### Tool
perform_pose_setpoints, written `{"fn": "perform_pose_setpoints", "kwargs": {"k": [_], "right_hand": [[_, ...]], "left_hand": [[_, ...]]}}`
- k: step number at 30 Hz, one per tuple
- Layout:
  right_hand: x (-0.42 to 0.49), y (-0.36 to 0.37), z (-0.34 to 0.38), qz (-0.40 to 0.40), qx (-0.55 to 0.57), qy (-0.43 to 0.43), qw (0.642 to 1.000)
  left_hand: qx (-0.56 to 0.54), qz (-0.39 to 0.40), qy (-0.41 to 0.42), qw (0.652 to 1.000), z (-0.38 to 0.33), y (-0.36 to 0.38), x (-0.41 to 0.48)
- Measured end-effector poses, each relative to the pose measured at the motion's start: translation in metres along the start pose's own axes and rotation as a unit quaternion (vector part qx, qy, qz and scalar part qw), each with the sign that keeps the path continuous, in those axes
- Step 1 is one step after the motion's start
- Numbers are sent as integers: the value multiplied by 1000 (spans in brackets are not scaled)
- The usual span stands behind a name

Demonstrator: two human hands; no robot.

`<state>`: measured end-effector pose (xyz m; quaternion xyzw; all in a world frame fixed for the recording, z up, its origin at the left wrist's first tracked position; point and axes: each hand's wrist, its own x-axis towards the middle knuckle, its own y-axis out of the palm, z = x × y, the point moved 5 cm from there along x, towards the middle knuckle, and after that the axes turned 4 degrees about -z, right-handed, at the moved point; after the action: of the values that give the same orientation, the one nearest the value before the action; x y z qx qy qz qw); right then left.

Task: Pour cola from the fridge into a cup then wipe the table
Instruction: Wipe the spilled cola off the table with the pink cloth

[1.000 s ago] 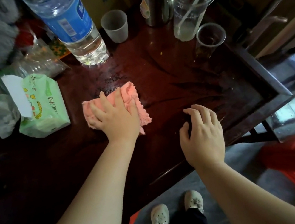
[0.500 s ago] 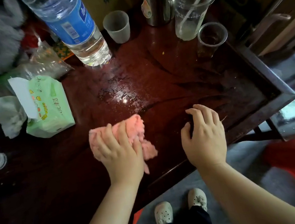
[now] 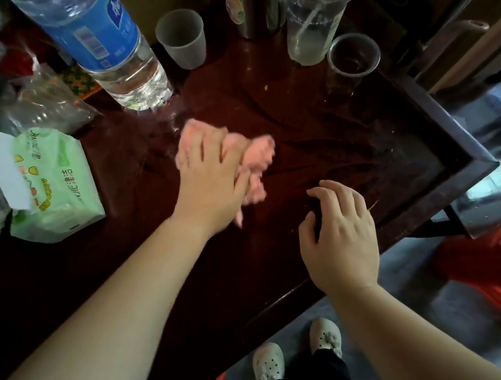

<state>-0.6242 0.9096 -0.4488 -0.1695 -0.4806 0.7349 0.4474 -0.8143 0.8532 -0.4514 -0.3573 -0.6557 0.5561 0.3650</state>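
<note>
Cloth (image 3: 259,154), left hand (image 3: 211,180) farther from table (image 3: 353,151) edge

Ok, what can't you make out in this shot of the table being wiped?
Head view only.
- Motion blur: left hand on pink cloth; whether it is pressing or gripping is unclear.
- The upper edge cuts off the top of the water bottle.
- The upper edge cuts off the rim of the metal cup; its inside is unseen.
- Too murky: small clear cup; the dark tint may be cola or the table showing through.
</note>
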Motion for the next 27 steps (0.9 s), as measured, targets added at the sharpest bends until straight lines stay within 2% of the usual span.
{"fn": "perform_pose_setpoints", "kwargs": {"k": [2,5,10,12,15,18,20,24,27], "right_hand": [[1,-1,0,-3,3,-2,1000],[1,-3,1,-8,7,-2,1000],[2,-2,0,-3,11,2,1000],[2,-2,0,-4,15,0,1000],[2,-1,0,-7,20,-14,1000],[2,-2,0,-9,17,-19,1000],[2,-3,2,-15,17,-15,1000],[1,-4,4,-18,19,-6,1000],[2,-5,5,-3,20,-14,1000]], "left_hand": [[-22,8,37,999,-9,-3,-36],[-24,5,6,1000,-15,-2,-58],[6,0,-93,996,-30,5,2],[20,14,-103,994,-39,12,33],[8,13,-46,999,-48,17,52],[-25,27,36,999,-52,13,25],[-40,38,52,997,-55,9,3],[-75,27,-8,997,-49,-7,-32],[-56,-2,-151,987,-17,-18,-89]]}}
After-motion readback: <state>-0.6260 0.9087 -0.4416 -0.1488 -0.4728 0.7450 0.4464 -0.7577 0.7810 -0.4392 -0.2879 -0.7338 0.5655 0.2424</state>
